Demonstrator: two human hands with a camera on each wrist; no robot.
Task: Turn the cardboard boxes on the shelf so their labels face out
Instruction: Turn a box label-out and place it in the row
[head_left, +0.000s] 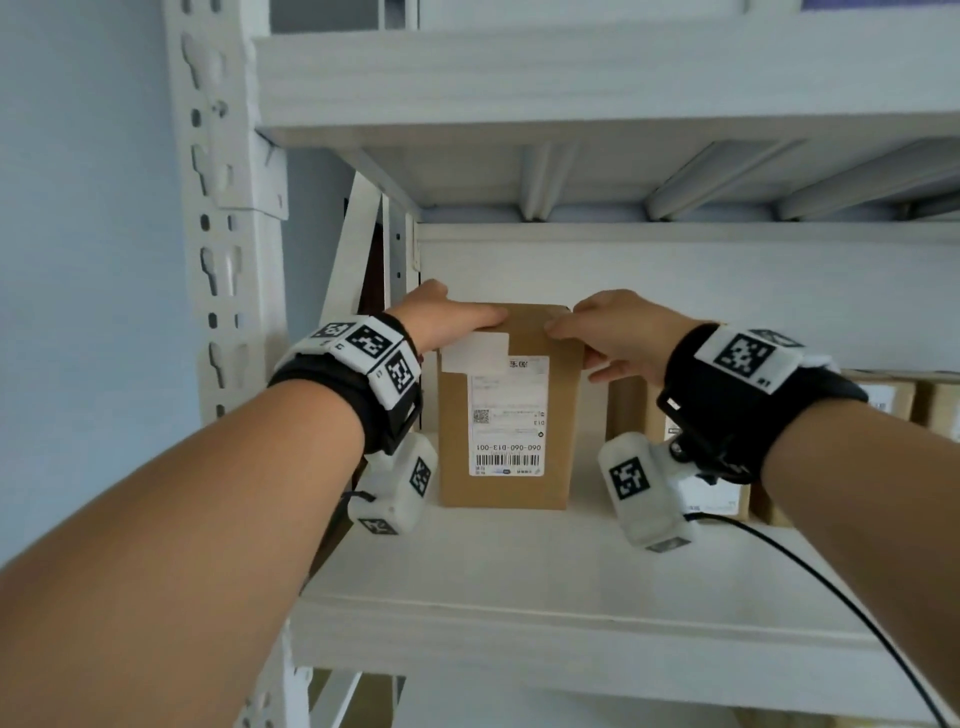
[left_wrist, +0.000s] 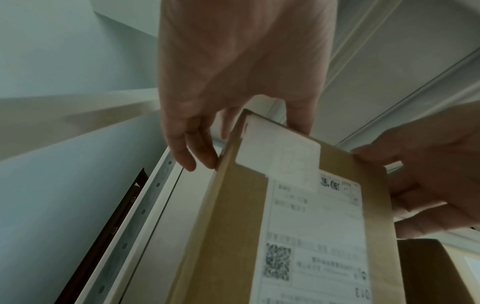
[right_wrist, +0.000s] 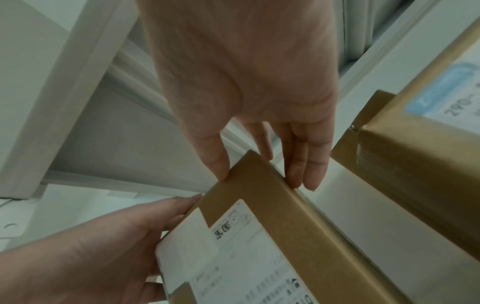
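White shelf (head_left: 519, 582) holds several cardboard boxes. Tall box (head_left: 506, 410) stands upright at left, label (head_left: 508, 415) already facing out, though upside down. Neighbouring boxes (head_left: 883, 400) show labels too; rest hidden. Left hand (head_left: 441, 317) and right hand (head_left: 618, 332) grip its top corners.

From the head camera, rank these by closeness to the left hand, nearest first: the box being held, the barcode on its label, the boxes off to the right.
1. Box being held: the left hand grips its top left corner.
2. Barcode: low on that box's label, below the hand.
3. Boxes off to the right: farther along the shelf, beyond the right hand.
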